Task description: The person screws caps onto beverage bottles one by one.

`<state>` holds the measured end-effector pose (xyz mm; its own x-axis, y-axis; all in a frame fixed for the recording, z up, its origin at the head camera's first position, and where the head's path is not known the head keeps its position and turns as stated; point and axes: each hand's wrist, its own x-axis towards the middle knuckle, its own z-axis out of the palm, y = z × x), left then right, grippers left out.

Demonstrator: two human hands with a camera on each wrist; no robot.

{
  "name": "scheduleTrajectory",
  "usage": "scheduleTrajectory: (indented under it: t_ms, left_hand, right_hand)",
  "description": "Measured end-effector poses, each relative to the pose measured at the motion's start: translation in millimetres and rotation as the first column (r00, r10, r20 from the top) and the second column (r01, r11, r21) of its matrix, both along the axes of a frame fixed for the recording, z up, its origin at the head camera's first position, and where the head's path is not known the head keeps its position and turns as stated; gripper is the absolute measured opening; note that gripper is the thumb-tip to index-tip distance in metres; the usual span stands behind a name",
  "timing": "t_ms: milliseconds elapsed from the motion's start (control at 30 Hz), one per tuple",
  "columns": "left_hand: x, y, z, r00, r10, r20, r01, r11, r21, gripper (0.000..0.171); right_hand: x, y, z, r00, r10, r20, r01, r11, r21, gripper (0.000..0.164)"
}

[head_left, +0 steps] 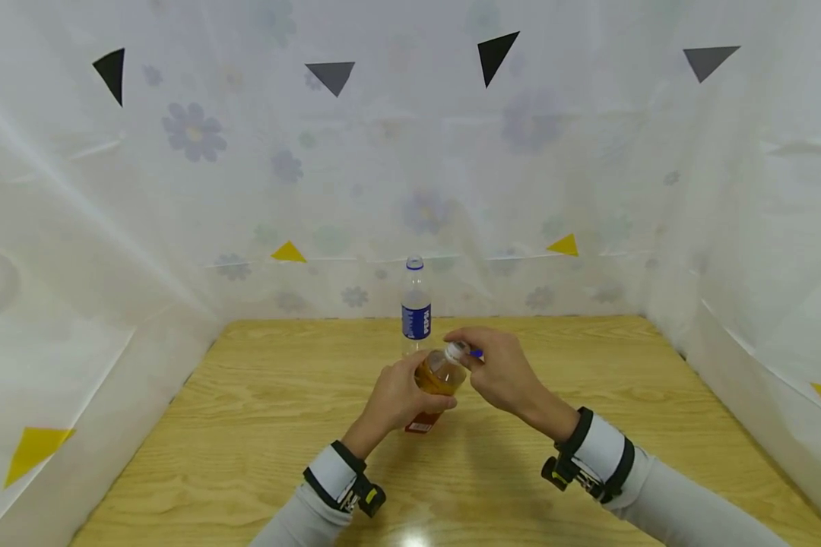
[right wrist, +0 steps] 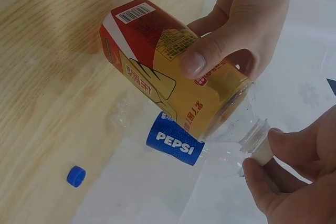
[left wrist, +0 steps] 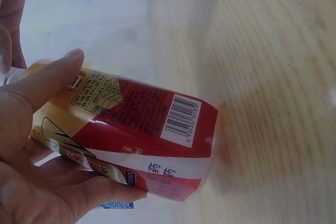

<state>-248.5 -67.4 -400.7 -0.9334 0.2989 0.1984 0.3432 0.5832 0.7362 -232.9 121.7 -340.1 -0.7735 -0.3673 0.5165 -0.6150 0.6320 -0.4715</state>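
Note:
My left hand [head_left: 400, 395] grips a bottle of amber drink [left wrist: 142, 124] round its body. The bottle has a red and yellow label with a barcode, and it leans with its neck to the right. I cannot tell if its base touches the table. Thumb and fingers of my right hand [head_left: 502, 372] pinch the white cap [right wrist: 261, 150] at the bottle's neck. Just behind stands a clear Pepsi bottle [head_left: 416, 320] with a blue label and an uncapped mouth. Its lower part is partly hidden by the held bottle and left hand.
A loose blue cap [right wrist: 76, 177] lies on the wooden table [head_left: 260, 410], mostly behind my right hand in the head view. White flowered sheeting [head_left: 410, 167] with black, grey and yellow triangles encloses the table at the back and both sides.

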Motion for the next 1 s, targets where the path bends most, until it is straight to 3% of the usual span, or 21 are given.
scheduleTrajectory:
  t_ms: [267,467,1000]
  left_hand:
    - [-0.2,-0.3,-0.6,1.0,0.009,-0.002,-0.009,1.0,-0.012,0.067]
    - [0.4,1.4,-0.2,1.0,0.009,0.004,-0.008,1.0,-0.024,0.066]
    - [1.2,3.9,1.4,0.999,0.015,0.034,-0.014,0.999,-0.04,0.067]
  right_hand:
    - [-0.2,-0.5,-0.1,1.0,-0.027,0.008,0.027,1.0,-0.002,0.024]
    - [-1.4,-0.1,-0.7,0.995,-0.066,0.069,0.068,0.998,-0.019,0.019]
    - [-5.1,3.0,-3.6,0.985,-0.103,0.14,0.108,0.994,-0.028,0.024]
